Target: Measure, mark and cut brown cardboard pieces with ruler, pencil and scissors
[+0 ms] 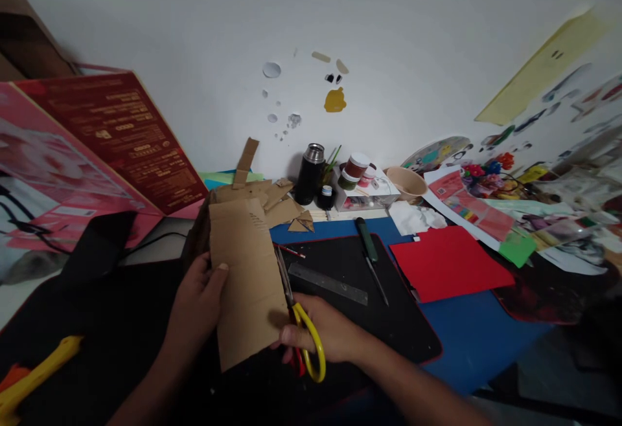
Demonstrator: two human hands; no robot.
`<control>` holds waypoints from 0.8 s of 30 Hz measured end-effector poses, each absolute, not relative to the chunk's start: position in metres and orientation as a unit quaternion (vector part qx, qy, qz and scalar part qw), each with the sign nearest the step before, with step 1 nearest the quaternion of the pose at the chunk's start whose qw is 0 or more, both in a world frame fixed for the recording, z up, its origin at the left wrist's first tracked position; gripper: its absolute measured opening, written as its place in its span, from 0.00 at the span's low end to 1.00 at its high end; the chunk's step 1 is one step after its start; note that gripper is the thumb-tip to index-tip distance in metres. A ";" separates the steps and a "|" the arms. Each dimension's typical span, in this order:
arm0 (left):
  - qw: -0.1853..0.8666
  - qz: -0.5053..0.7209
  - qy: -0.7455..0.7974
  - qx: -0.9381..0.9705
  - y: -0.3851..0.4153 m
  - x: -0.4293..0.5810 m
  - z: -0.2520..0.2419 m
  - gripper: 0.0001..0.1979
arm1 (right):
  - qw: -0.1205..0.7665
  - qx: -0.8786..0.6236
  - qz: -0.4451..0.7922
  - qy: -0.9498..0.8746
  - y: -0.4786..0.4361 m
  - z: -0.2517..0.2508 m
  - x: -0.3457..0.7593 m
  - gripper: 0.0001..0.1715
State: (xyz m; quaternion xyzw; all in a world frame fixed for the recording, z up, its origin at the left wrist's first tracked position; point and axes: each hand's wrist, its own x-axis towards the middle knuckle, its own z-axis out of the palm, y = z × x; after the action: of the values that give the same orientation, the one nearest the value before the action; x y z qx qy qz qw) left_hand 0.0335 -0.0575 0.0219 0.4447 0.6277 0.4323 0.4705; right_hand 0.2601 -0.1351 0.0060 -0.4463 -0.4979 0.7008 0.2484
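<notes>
My left hand (197,303) grips the left edge of a tall brown cardboard piece (245,290), thumb on its front, holding it upright over the dark mat. My right hand (328,334) is closed through the yellow handles of a pair of scissors (297,316). The blades point up along the right edge of the cardboard. A row of small marks shows near the cardboard's top right.
A grey ruler (328,283), a green-handled tool (370,254) and a red sheet (449,263) lie on the mat and blue table. Cardboard scraps (272,202), a black flask (311,173), paint jars and a bowl (407,183) stand by the wall. A yellow tool (34,377) lies at bottom left.
</notes>
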 end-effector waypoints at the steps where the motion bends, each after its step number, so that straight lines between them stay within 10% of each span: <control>1: 0.470 0.434 0.627 0.445 -0.057 0.033 0.022 0.26 | 0.245 -0.442 0.700 -0.505 -0.135 0.006 0.261 0.51; 24: 0.495 0.422 0.619 0.441 -0.063 0.042 0.023 0.27 | 0.247 -0.567 0.619 -0.485 -0.139 0.001 0.243 0.45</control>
State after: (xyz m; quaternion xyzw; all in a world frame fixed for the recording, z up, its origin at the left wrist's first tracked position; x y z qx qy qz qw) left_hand 0.0422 -0.0634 0.0225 0.4413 0.6186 0.4219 0.4946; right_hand 0.2430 -0.1395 0.0012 -0.5668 -0.4847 0.6187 0.2473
